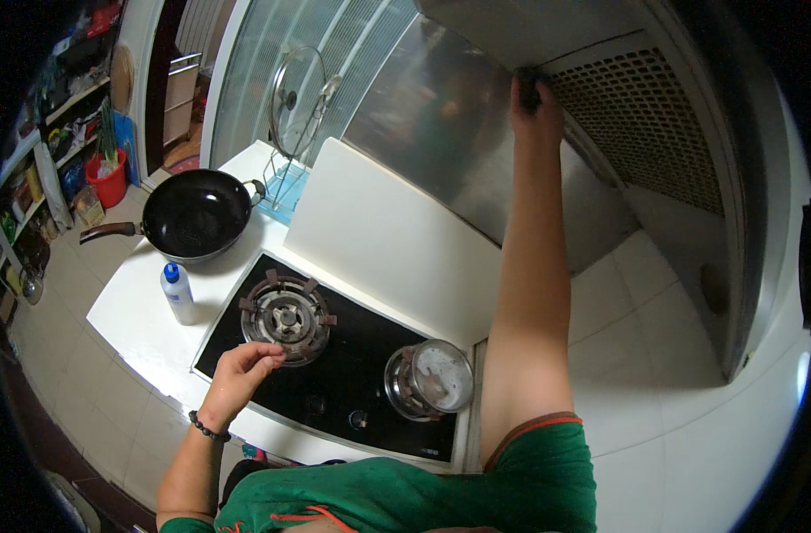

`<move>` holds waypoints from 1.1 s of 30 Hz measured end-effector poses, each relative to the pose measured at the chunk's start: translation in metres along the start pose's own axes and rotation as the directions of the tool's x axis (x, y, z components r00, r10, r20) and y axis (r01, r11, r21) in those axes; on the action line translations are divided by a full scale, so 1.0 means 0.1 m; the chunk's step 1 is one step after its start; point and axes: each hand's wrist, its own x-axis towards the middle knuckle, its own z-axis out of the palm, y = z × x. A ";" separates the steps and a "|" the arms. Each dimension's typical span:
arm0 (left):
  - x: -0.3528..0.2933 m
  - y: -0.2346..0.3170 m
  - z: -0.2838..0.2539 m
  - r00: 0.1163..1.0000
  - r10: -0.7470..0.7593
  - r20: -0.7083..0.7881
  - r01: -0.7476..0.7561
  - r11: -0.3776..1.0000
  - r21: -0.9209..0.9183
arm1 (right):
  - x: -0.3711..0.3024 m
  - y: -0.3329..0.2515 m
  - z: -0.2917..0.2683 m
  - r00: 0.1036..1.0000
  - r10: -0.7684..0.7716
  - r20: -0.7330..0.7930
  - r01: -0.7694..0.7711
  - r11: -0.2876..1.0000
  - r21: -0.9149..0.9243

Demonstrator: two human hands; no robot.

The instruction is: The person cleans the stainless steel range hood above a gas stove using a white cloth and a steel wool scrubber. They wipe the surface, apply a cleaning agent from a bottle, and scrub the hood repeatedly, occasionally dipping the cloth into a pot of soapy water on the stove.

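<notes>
My right arm reaches far up to the range hood. My right hand is closed around a small dark pad, partly hidden by the fingers, at the hood's lower edge beside its mesh filter. Its exact kind I cannot make out. Low over the front of the black gas stove, my left hand has its fingers curled together, with nothing visible in them. It is nearest the left burner. On the right burner sits a metal bowl with cloudy, foamy liquid.
A black wok and a white bottle with a blue cap stand on the white counter at left. Behind them a glass lid rests in a rack. A white panel stands behind the stove.
</notes>
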 end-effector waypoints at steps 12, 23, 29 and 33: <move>-0.04 0.14 -0.05 1.000 0.020 0.011 -0.020 1.000 0.009 | 1.06 0.18 -0.78 0.923 -0.376 0.082 0.378 0.845 -0.379; -0.24 0.16 -0.16 0.992 0.005 -0.125 0.000 0.999 0.037 | -0.37 -0.27 0.83 0.898 0.331 -0.290 -0.086 0.779 0.621; -0.27 0.16 -0.24 0.987 -0.007 -0.161 0.017 0.998 0.061 | -0.61 -0.32 0.90 0.973 0.141 -0.184 -0.004 0.804 0.594; -0.18 0.21 -0.19 0.993 0.014 -0.117 -0.008 0.999 0.049 | -0.38 -0.18 0.76 0.956 0.204 -0.213 -0.058 0.839 0.541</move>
